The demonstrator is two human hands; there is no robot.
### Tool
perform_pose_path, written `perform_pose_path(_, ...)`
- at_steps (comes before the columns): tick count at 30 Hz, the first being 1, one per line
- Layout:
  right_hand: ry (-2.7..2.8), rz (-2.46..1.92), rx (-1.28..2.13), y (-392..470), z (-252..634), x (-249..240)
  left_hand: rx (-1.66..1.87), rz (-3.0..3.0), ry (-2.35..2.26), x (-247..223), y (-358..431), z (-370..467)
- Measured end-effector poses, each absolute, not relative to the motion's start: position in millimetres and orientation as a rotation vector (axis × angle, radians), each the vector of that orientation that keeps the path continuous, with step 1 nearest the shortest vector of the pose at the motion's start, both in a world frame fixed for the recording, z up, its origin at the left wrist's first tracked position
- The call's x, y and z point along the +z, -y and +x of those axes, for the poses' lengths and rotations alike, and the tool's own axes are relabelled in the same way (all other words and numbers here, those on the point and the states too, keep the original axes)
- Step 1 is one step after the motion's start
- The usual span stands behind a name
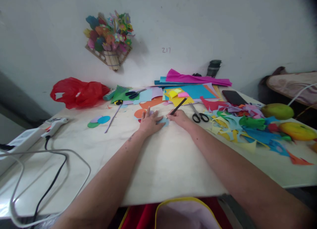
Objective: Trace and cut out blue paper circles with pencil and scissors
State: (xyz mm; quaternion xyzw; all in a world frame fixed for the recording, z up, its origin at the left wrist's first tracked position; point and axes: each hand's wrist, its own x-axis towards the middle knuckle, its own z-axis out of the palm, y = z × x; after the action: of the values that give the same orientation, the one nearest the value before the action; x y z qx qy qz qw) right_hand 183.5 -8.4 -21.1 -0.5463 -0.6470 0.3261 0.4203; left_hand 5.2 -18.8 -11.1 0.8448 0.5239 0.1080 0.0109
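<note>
With fingers spread flat, my left hand (150, 122) presses on a small light-blue paper piece (165, 122) in the middle of the table. My right hand (180, 118) grips a dark pencil (178, 106), its lower end down at the paper's edge; the exact tip is hard to make out. An orange paper circle (140, 114) lies just left of my left hand, partly beside other small pieces under the fingers. Right of my right hand rest scissors with black handles (200, 117). Further left, purple, green and blue paper circles (103, 119) overlap one another.
Paper scraps (232, 123) and mangoes (277, 111) cover the right side, near a phone (234, 98). Coloured sheets (198, 91) and a second pair of scissors (133, 95) lie at the back. A red plastic bag (79, 93), power strip (22, 143) and loose cables occupy the left.
</note>
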Motion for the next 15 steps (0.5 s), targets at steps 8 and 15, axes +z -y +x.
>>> perform_pose_path(8,1.636,-1.373,0.807,5.3,184.5,-24.5,0.339,2.644,-1.638,-10.4,19.5,5.7)
perform_pose_path(15,1.636,-1.386,0.804,6.1,184.2,-23.7,0.337,2.638,-1.637,-9.9,19.4,5.7)
